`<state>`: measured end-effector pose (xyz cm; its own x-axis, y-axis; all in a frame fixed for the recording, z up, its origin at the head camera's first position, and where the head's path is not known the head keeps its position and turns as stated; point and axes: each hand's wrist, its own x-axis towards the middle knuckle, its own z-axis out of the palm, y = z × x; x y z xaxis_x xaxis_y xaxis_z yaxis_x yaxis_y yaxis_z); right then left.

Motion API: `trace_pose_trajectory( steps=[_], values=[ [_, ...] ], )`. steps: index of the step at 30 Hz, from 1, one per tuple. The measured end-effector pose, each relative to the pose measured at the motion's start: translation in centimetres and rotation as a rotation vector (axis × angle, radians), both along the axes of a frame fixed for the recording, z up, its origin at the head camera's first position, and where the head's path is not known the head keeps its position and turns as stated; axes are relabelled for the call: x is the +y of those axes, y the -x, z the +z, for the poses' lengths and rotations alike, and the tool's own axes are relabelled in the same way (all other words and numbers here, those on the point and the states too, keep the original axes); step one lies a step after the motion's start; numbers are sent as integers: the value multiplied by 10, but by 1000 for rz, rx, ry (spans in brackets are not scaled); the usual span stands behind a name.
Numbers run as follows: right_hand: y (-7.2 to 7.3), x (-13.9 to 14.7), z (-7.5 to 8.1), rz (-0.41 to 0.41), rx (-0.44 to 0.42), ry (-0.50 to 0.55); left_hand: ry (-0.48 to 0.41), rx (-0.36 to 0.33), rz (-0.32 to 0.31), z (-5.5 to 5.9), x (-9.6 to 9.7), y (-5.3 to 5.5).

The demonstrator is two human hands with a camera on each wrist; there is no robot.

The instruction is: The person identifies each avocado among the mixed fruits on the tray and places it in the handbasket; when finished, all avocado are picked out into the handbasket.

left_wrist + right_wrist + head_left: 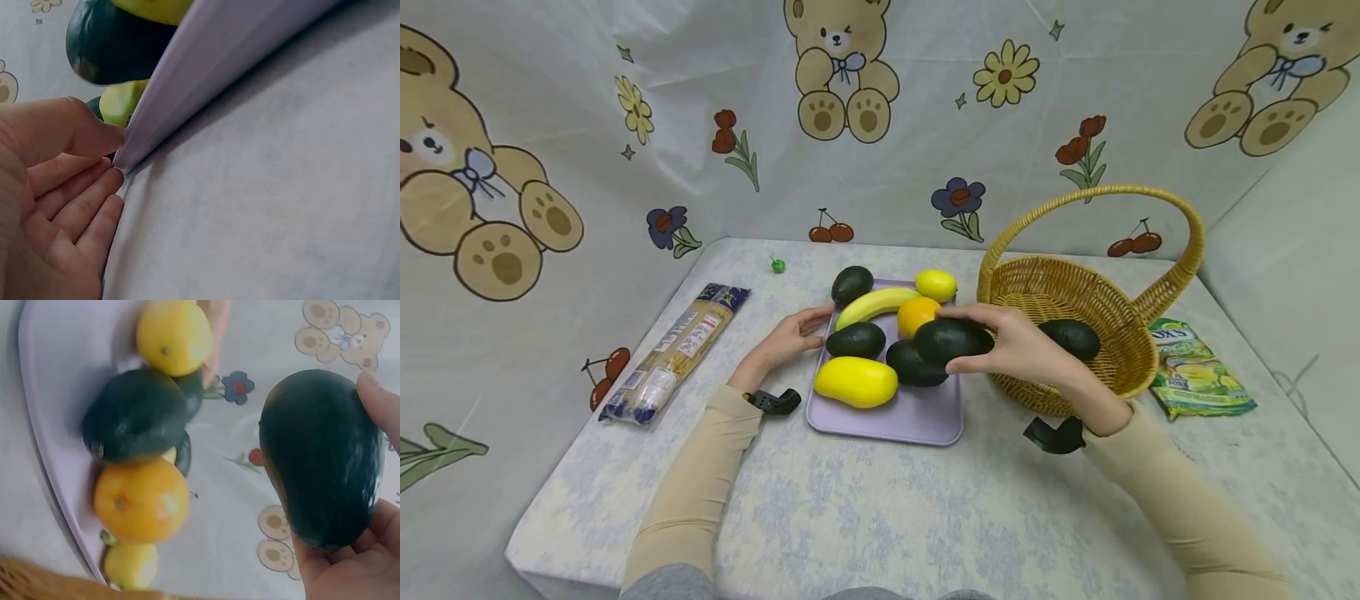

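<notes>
My right hand grips a dark green avocado between thumb and fingers, raised over the right side of the lilac tray. Below it, another avocado lies on the tray, partly covered in the head view. My left hand rests at the tray's left rim, thumb and fairly straight fingertips right at the edge in the left wrist view. Also on the tray are a yellow mango, an avocado, a banana, an orange and a lemon. One avocado sits at the far left corner.
A wicker basket with a tall handle stands right of the tray, an avocado inside. Beyond it lies a green candy bag. A spaghetti pack lies on the left, a small green object at the back.
</notes>
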<state>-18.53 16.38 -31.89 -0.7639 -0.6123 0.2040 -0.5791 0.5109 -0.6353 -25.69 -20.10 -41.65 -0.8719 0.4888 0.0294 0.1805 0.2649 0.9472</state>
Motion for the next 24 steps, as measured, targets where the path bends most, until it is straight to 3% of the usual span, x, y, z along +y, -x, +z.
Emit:
trace_pose_trajectory(
  steps=[10, 17, 24],
  values=[
    [-5, 36, 21, 4, 43, 37, 27, -8, 13, 0, 3, 0],
    [-4, 78, 27, -60, -41, 87, 35, -13, 46, -22, -2, 14],
    [1, 128, 23, -177, -88, -17, 29, 27, 46, -29, -5, 18]
  ],
)
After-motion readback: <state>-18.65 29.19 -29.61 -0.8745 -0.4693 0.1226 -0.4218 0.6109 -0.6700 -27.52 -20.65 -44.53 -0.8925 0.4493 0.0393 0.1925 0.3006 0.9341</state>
